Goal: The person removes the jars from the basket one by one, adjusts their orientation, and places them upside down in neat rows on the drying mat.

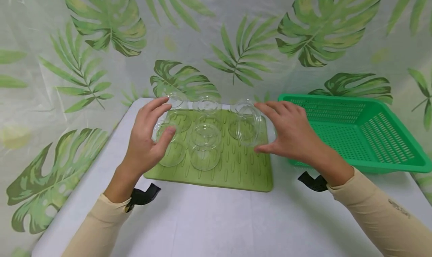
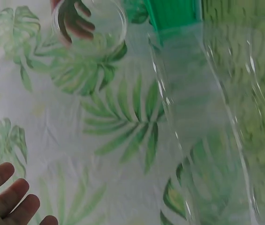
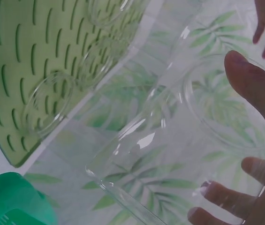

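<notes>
My right hand [image 1: 291,131] holds a clear glass cup [image 1: 249,127] tipped on its side, thumb below and fingers above. In the right wrist view its clear wall [image 3: 144,140] stretches out from the thumb and fingers. My left hand [image 1: 146,137] hovers at the mat's left side, its fingers spread in a loose curve around air. Overlapped by its thumb in the head view is another clear cup [image 1: 173,154]. More clear cups stand on the mat: one front middle [image 1: 204,156], with others behind at left [image 1: 182,118], middle [image 1: 207,106] and right [image 1: 241,109].
A ribbed green drying mat [image 1: 233,174] lies under the cups on a white-covered table [image 1: 209,219]. To the right stands a green plastic basket [image 1: 381,137] with slotted walls, close beside my right hand. A leaf-printed sheet [image 1: 189,36] hangs behind the table.
</notes>
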Demonstrator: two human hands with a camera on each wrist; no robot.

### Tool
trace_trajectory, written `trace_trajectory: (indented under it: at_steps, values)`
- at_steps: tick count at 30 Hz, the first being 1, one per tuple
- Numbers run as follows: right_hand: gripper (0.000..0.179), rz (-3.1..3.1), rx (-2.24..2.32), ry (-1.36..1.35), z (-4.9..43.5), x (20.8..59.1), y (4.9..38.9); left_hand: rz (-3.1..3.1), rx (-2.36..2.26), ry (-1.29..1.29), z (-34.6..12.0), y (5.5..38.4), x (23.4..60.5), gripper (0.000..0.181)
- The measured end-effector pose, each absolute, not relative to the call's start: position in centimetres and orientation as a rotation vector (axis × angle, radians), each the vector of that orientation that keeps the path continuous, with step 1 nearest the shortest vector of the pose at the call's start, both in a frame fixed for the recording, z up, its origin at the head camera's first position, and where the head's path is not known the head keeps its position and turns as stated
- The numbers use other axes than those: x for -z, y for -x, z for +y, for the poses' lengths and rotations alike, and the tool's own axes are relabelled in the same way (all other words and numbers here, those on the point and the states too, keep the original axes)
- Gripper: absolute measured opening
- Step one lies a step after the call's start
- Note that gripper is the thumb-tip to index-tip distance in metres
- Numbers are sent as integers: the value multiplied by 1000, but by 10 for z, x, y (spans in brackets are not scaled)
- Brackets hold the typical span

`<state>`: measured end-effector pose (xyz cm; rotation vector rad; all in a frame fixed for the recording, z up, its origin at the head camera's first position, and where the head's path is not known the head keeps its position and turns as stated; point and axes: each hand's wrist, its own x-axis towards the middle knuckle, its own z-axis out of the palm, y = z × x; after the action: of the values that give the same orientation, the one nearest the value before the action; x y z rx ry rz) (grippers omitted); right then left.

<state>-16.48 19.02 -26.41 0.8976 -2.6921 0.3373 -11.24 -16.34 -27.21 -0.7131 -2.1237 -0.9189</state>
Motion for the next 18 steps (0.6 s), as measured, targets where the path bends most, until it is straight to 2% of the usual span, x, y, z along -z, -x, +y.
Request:
trace_trajectory:
  at_steps: [4, 18]
  values:
    - [114, -2669, -317, -890, 189, 264, 166, -2111, 948, 792, -142, 120, 272, 55]
    - [115, -2627, -276, -870, 180, 262, 168, -2029, 1041, 945, -88, 138, 274, 57]
